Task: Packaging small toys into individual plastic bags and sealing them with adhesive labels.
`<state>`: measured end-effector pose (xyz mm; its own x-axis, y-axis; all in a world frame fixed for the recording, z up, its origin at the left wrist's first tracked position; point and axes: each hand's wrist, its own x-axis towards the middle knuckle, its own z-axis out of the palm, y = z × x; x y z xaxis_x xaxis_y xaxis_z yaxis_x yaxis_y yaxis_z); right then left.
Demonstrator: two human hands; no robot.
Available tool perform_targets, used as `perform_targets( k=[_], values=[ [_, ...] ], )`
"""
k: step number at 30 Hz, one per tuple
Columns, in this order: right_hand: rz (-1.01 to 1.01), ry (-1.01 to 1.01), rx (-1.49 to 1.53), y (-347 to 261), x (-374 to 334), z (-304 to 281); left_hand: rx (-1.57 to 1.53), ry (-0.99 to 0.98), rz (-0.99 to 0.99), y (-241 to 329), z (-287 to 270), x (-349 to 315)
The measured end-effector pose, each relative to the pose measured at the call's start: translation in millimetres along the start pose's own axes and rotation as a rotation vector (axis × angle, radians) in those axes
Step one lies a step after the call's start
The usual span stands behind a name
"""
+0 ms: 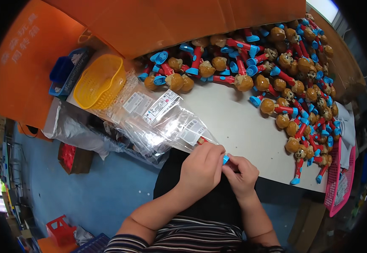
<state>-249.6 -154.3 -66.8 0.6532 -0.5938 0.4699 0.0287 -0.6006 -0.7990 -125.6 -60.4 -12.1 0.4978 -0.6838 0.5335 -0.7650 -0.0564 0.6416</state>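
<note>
Indoor light moderate, fairly even. White bright panel (325, 8) blown out, upper right. Hard glare on clear plastic bags (156, 137); small highlights on glossy brown toy heads (244, 83). Soft shadows across white tabletop (221, 111). Fisheye bends edges; rim blurred, corners black.

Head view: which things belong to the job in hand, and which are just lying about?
Likely in the job:
- blue-ended toy, held by left hand and right hand
- brown-headed toys
- clear bags

Apparently lying about:
- yellow basket
- red stool
</note>
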Motion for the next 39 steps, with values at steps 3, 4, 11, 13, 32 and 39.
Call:
perform_targets(
  k=[3, 4, 11, 13, 32, 39],
  values=[
    [0.069, -0.007, 0.002, -5, 3, -2, -0.007, -0.011, -0.042, 1, -5, 0],
    [0.059, -0.040, -0.001, -2, 3, -5, -0.008, 0.000, -0.073, 0, -7, 0],
    [0.162, -0.100, 0.017, -3, 10, -1, -0.034, -0.039, -0.102, -3, -10, -9],
    [0.188, -0.106, -0.019, -8, 18, 1, -0.017, -0.052, -0.085, -3, -11, -11],
    [0.046, -0.044, -0.028, -7, 14, 7, -0.120, -0.139, 0.075, -3, 0, -22],
    [0.238, -0.015, -0.113, -3, 19, -16, -0.158, -0.214, 0.189, -11, 16, -19]
  ],
)
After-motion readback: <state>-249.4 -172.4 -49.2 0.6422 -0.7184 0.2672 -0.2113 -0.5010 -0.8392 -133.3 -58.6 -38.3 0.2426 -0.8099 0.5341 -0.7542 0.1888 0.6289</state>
